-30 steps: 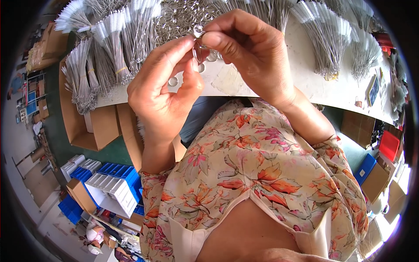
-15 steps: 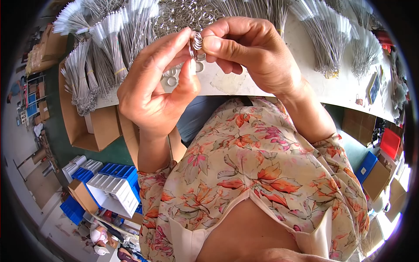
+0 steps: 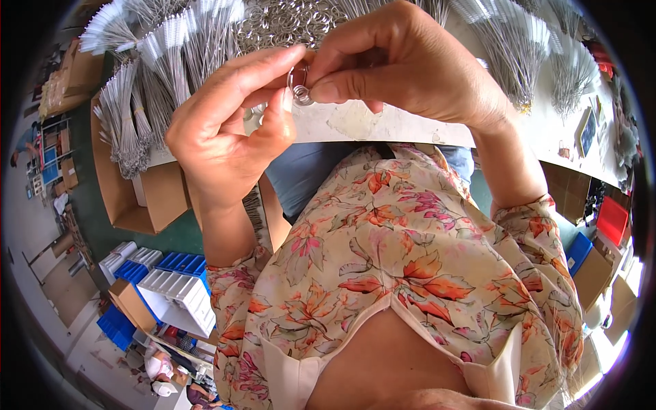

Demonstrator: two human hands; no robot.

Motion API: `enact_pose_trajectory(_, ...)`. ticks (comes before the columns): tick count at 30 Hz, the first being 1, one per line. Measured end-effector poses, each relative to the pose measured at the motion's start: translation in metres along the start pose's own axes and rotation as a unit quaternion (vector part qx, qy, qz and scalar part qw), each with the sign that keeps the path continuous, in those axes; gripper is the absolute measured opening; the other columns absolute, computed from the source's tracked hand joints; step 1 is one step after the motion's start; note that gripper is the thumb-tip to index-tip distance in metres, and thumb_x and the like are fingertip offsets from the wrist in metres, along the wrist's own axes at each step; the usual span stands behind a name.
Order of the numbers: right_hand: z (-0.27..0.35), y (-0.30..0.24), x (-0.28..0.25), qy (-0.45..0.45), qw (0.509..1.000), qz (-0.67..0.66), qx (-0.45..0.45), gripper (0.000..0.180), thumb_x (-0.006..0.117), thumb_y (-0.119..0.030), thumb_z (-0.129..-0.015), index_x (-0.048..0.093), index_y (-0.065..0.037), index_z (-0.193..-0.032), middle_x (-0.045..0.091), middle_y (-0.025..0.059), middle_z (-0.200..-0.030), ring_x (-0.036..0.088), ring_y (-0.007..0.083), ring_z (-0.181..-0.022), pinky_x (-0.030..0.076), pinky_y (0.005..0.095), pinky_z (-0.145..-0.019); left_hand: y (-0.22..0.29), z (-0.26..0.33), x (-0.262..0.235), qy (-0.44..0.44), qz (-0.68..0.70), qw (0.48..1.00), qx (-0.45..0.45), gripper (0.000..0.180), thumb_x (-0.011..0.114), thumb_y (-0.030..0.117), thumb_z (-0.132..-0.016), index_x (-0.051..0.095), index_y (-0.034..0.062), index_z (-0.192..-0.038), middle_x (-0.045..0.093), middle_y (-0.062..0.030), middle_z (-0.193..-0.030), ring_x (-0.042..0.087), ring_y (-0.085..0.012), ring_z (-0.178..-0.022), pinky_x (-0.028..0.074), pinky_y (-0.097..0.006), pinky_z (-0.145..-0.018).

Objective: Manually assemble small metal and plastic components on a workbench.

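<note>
My left hand [image 3: 229, 130] pinches a shiny metal split ring [image 3: 291, 76] between thumb and index fingertips, just above the table's near edge. Against it my right hand [image 3: 417, 72] is closed, its thumb and index finger on a few small metal rings [image 3: 302, 96] that hang at the bottom of the larger ring. My right fingers partly hide where the rings meet. Behind my hands lies a heap of loose metal rings [image 3: 287, 24] on the white table [image 3: 396, 124]. A few more rings show partly under my left fingers.
Bundles of thin wire brushes with white bristles lie left [image 3: 164, 58] and right [image 3: 509, 58] on the table. An open cardboard box [image 3: 147, 205] stands below its left edge. Blue and white plastic bins [image 3: 174, 294] are at lower left. People sit in the far lower left.
Both hands have shifted slightly left. My right hand has rolled over, its knuckles rising, and the small rings now hang lower on the larger ring.
</note>
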State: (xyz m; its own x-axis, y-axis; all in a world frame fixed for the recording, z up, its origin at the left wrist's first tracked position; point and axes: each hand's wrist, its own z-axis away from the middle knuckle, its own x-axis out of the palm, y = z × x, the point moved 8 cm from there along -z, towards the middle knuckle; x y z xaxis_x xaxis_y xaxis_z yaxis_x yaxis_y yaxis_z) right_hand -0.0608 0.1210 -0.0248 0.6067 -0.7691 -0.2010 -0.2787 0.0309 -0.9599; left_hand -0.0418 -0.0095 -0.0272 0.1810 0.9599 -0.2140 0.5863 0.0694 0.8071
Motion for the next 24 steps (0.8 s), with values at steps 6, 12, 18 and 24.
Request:
enact_pose_trajectory(6,0.018,0.065,0.009,0.034,0.992,-0.019,0.118,0.014,0.063,-0.013,-0.079,0.065,-0.006,-0.091,0.063,0.0031,-0.072,0.057,0.0101,-0.055,0.047,0.0241,-0.054,-0.053,-0.011,-0.001,-0.061,0.11,0.966,-0.225,0.025,0.061,-0.005,-0.077,0.06,-0.0057,-0.102,0.062,-0.0134,-0.099,0.061,-0.0135,-0.083,0.05,-0.024,-0.074)
enact_pose_trajectory(12,0.063,0.1,0.055,0.088,0.906,0.399,-0.11,0.012,0.059,-0.007,-0.07,0.062,-0.01,-0.081,0.055,0.0011,-0.074,0.055,0.0182,-0.081,0.047,0.0314,-0.074,-0.176,-0.027,-0.104,-0.05,-0.518,0.795,-0.311,0.037,0.063,0.039,-0.077,0.063,0.0029,-0.087,0.065,-0.0133,-0.079,0.063,-0.0282,-0.076,0.047,-0.035,-0.068)
enact_pose_trajectory(18,0.041,0.1,-0.054,0.253,0.89,0.38,-0.007,0.007,0.059,-0.008,-0.075,0.062,-0.007,-0.081,0.061,0.0077,-0.079,0.059,0.0245,-0.072,0.049,0.0348,-0.063,-0.189,-0.015,-0.121,-0.019,-0.46,0.839,-0.289,0.026,0.065,0.03,-0.077,0.062,0.0044,-0.075,0.062,-0.0125,-0.068,0.059,-0.0285,-0.063,0.044,-0.036,-0.06)
enact_pose_trajectory(24,-0.001,0.153,-0.113,0.154,0.816,0.499,0.248,0.028,0.056,-0.034,-0.074,0.065,-0.008,-0.08,0.064,0.0148,-0.078,0.061,0.0329,-0.075,0.048,0.0431,-0.068,-0.148,-0.018,-0.117,0.077,-0.438,0.867,-0.226,0.023,0.063,0.028,-0.079,0.061,0.0049,-0.079,0.06,-0.0126,-0.065,0.058,-0.0255,-0.058,0.044,-0.034,-0.056)
